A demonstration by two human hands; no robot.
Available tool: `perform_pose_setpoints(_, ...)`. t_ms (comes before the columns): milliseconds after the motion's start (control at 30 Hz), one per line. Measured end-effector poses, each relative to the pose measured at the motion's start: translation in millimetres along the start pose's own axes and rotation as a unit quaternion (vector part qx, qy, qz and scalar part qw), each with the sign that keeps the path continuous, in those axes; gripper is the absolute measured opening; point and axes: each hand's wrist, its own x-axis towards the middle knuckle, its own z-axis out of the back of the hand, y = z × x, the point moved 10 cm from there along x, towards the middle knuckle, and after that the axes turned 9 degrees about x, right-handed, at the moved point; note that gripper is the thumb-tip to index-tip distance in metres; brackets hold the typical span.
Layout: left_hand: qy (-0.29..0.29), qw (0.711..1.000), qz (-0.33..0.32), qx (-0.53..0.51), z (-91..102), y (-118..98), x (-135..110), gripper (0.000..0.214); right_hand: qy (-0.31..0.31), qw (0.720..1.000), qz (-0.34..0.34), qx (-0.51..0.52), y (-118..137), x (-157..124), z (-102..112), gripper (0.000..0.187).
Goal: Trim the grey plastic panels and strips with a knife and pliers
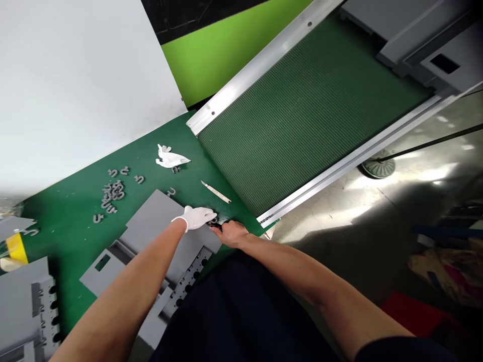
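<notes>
At the table's (83, 251) near edge, in the head view, I see the gloved left hand (196, 217) pinching a small grey piece (213, 220) beside the grey panel (160, 216); the bare right hand's (232, 234) fingers curl round a dark object (216, 227). I'd steady the piece, fingertips clear. The tabletop is green; a ribbed conveyor (294, 110) adjoins, glossy floor (309, 221) beyond.
</notes>
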Motion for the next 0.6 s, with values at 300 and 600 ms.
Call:
perform_pose_setpoints(300,-0.005,1.0,-0.021,0.002,-3.8,-19.9,-15.6,0.047,-0.012,1.0,-0.003,-0.008,-0.6,-15.8,-8.4,0.094)
perform_pose_setpoints(600,-0.014,0.999,-0.05,0.013,-16.5,-27.8,-16.1,0.046,0.001,1.0,-0.015,0.003,-8.1,-23.1,-18.7,0.095)
